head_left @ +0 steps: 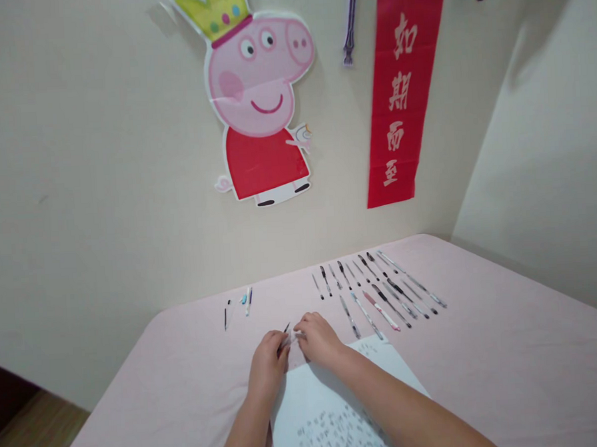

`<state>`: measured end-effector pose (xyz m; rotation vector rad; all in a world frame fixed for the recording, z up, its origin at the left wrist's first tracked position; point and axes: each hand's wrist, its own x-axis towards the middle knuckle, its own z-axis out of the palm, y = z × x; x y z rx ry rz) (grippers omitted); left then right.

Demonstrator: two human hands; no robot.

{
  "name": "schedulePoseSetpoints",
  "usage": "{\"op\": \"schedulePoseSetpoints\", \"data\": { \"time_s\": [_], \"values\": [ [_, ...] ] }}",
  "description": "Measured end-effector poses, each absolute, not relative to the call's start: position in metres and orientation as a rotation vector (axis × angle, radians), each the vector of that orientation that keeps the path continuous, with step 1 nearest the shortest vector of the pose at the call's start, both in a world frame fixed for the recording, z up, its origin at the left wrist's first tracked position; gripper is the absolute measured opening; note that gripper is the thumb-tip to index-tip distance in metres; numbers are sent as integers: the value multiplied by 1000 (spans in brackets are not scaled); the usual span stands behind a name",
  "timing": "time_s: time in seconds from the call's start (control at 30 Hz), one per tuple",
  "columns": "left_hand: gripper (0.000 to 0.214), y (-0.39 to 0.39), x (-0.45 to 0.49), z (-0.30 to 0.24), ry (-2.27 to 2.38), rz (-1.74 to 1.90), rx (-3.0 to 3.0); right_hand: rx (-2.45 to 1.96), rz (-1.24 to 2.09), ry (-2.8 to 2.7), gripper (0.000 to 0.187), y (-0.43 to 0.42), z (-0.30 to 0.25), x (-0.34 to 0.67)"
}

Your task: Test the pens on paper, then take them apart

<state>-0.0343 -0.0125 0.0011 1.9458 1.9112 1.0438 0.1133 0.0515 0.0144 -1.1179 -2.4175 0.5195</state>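
Both hands meet at the middle of a pink table (511, 366). My left hand (268, 365) and my right hand (317, 337) are closed on the two ends of one slim pen (288, 331), whose dark tip pokes up between them. They rest at the top edge of a white sheet of paper (333, 415) covered in handwriting. Several pens (382, 289) lie in rows just to the right of my right hand.
A few more pens (246, 301) lie apart at the back left of the table. The wall behind carries a cartoon pig sticker (259, 99) and a red banner (404, 84). The table's left edge drops to a wooden floor (34, 437).
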Motion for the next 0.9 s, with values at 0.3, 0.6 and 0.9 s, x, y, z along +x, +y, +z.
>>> {"op": "schedulePoseSetpoints", "data": {
  "time_s": [0.3,0.6,0.9],
  "values": [
    [19,-12,-33,1,1837,1057,1944,-981,615,-2326,6,57,-9,116],
    [25,-15,-32,3,1776,1035,1916,-845,724,-2286,10,65,-15,124],
    [22,-15,-37,1,1754,1028,1956,-803,799,-2244,9,65,-8,124]
  ]
}}
